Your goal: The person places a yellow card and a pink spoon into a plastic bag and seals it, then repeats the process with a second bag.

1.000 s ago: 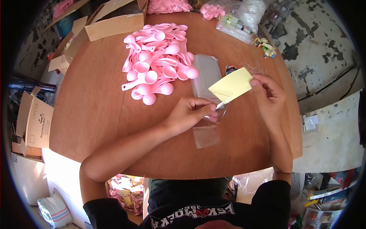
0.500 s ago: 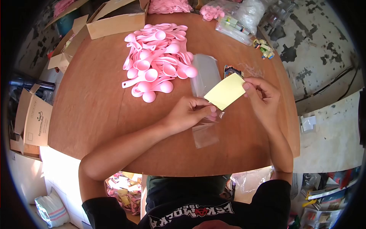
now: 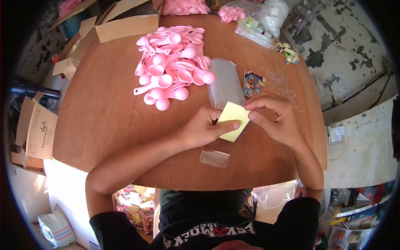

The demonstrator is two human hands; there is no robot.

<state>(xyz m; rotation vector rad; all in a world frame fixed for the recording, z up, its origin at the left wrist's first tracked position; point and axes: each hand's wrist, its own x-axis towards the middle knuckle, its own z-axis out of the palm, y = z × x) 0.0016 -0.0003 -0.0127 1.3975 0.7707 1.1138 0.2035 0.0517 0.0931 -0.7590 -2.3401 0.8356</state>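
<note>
A pale yellow card [image 3: 231,118] is gripped by my left hand [image 3: 210,125], with the thumb across its face. My right hand [image 3: 266,114] pinches the card's right edge between thumb and fingers. A small clear plastic piece [image 3: 214,158] extends below my left hand, over the wooden table. Just beyond the card lies a stack of clear plastic bags [image 3: 225,81], and to its right a stack of printed cards [image 3: 253,82]. Further left is a large pile of pink spoons [image 3: 173,62].
Open cardboard boxes [image 3: 129,27] stand at the table's far left edge [image 3: 96,125]. Plastic packs [image 3: 255,34] and small folded labels [image 3: 287,53] lie at the far right. Thin clear scraps [image 3: 280,81] are scattered beyond my right hand.
The yellow card has moved down and left and turned more upright, with my left thumb now across it. My right hand has moved left and down, uncovering the printed cards. The clear piece has shifted left.
</note>
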